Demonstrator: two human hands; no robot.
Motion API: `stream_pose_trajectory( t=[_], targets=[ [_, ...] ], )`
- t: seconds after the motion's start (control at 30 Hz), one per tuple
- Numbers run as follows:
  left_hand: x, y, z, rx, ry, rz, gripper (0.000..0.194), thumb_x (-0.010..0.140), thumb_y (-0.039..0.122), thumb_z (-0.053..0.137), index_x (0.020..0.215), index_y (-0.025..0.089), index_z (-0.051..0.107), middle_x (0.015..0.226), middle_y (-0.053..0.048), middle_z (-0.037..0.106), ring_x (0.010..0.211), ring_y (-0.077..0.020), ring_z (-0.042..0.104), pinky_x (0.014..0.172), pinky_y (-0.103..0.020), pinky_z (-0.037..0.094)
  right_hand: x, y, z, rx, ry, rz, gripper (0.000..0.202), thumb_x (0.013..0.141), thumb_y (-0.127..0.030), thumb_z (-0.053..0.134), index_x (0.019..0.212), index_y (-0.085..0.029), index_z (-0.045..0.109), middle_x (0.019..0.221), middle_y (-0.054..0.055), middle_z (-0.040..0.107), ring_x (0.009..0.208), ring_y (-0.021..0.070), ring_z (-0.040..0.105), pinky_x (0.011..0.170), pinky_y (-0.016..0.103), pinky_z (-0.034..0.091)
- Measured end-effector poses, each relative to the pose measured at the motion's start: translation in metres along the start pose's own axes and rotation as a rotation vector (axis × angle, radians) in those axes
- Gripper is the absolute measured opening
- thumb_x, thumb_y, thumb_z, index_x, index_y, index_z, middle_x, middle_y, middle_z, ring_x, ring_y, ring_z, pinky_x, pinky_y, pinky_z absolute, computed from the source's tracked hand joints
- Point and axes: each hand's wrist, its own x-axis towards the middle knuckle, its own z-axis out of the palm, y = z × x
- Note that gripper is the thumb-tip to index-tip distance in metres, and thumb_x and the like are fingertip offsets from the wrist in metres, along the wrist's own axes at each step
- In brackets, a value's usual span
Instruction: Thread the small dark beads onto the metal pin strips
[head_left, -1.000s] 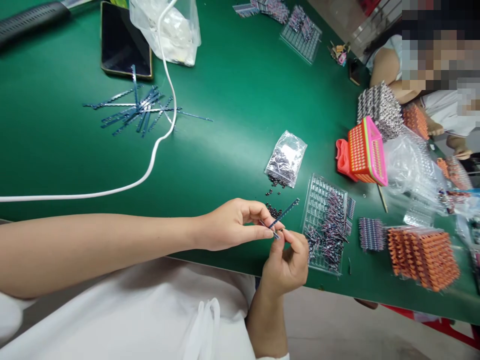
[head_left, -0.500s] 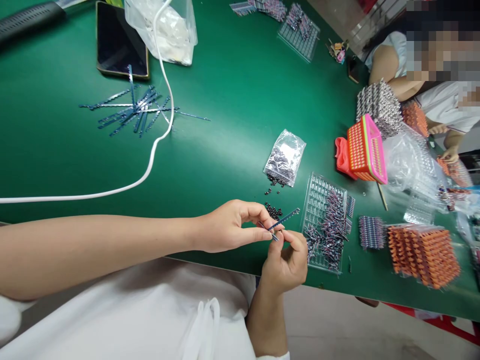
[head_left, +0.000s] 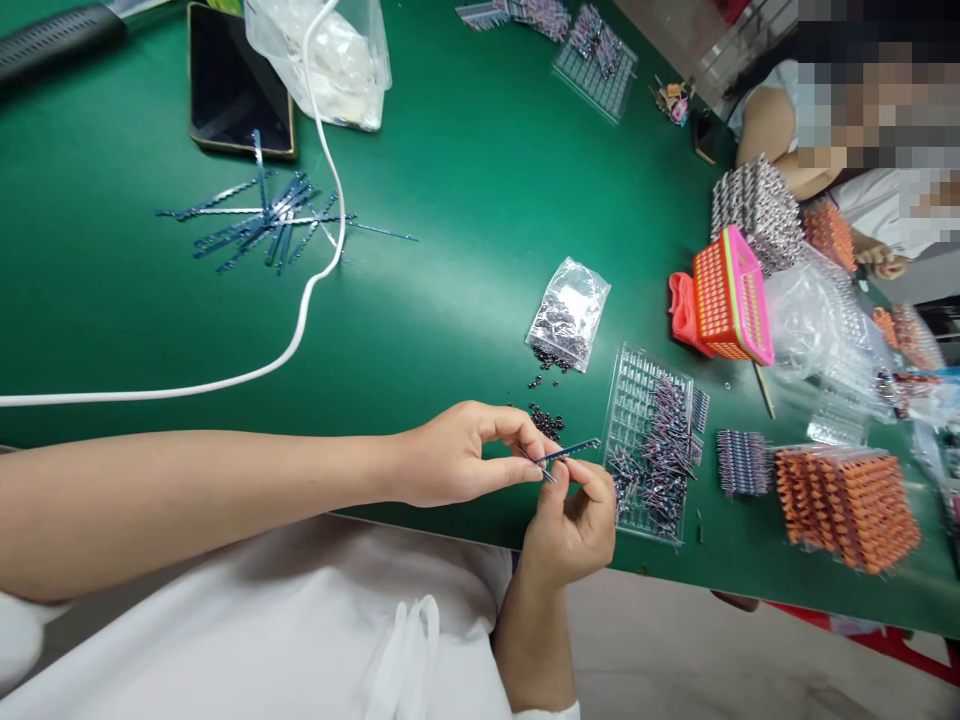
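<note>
My left hand (head_left: 476, 452) reaches in from the left with thumb and fingers pinched together. It holds a thin blue notched strip (head_left: 576, 449) whose free end points right. My right hand (head_left: 571, 522) is closed, thumb and forefinger pressed together at the strip's near end. A small dark rod-like piece (head_left: 550, 476) shows between both hands' fingertips; I cannot tell which hand grips it. Small dark beads (head_left: 547, 422) lie just beyond the fingertips. A clear plastic tray (head_left: 628, 395) heaped with small pink-and-blue slender pieces (head_left: 664, 450) sits right of my hands.
A zip bag of beads (head_left: 568, 315) lies beyond the hands. Blue strips (head_left: 281, 225), a white cable (head_left: 304, 310) and a phone (head_left: 240, 85) are at left. Orange stacked pieces (head_left: 847, 505) and a basket (head_left: 731, 295) stand right, near another person's hand (head_left: 881, 258).
The blue strip has swung to a flatter angle, its free end lower. My hands stay nearly in place. The other person's hands at far right have shifted.
</note>
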Motion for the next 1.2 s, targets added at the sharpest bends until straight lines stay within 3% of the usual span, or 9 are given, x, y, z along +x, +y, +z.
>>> stream_pose_trajectory(
  t=[0.67,0.8,1.2],
  targets=[
    [0.0000,0.0002,-0.0005,0.044,0.002,0.029,0.011,0.089,0.027,0.065,0.088,0.016,0.065,0.108,-0.011,0.075,0.105,-0.0216,0.070,0.095,-0.037,0.053,0.0001,0.0019,-0.0009,-0.054,-0.027,-0.067,0.014,0.087,-0.014,0.067,0.098,-0.021,0.061,0.086,0.001,0.063,0.079,0.0139,0.064,0.068,0.031,0.056],
    [0.0004,0.0008,-0.0007,0.040,0.012,0.031,0.010,0.088,0.026,0.066,0.087,0.015,0.065,0.105,-0.010,0.075,0.101,-0.0200,0.070,0.093,-0.036,0.053,0.0014,0.0031,-0.0035,-0.098,-0.051,-0.142,0.018,0.088,-0.014,0.066,0.103,-0.023,0.062,0.088,0.001,0.064,0.081,0.0134,0.065,0.067,0.030,0.057],
    [0.0031,-0.0057,0.0005,-0.366,0.001,-0.134,0.015,0.084,0.023,0.074,0.084,0.014,0.061,0.109,-0.010,0.075,0.107,-0.0211,0.069,0.100,-0.040,0.051,-0.0007,0.0014,-0.0029,-0.146,-0.008,-0.094,0.014,0.086,-0.015,0.070,0.098,-0.021,0.065,0.085,0.002,0.069,0.078,0.0149,0.067,0.066,0.030,0.055]
  ],
)
